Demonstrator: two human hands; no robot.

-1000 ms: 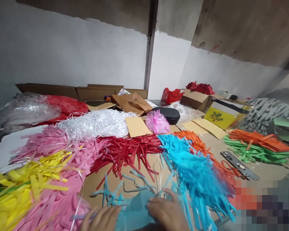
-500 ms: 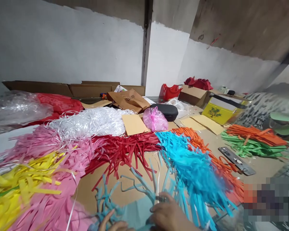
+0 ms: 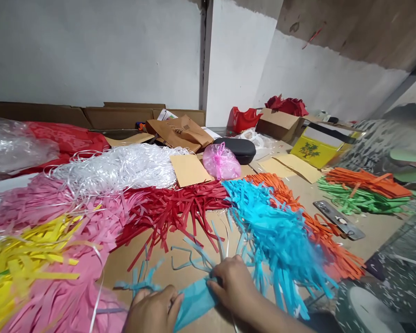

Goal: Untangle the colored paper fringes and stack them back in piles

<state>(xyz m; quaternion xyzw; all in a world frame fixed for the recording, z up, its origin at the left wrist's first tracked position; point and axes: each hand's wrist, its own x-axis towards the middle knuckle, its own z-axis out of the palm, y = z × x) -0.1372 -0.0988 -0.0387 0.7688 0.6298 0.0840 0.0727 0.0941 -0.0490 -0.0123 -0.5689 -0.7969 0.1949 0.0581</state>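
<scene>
Before a white-painted wall [image 3: 100, 55], fringed paper [image 3: 72, 249] in pink, yellow, red, blue and orange is spread across a brown work surface [image 3: 159, 259]. In the head view, a blue paper sheet [image 3: 196, 301] stretches between my two hands at lower center. My left hand [image 3: 156, 307] pinches one end, fingers curled together; my right hand [image 3: 234, 282] pinches the other, thumb below bent fingers. A knotted pink bag [image 3: 222, 162] sits beside a black case [image 3: 241, 150].

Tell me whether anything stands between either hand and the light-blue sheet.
Nothing visible does: the left hand and the right hand already hold the light-blue sheet between them. Narrow blue strips spread beyond the hands, not in their way.
</scene>
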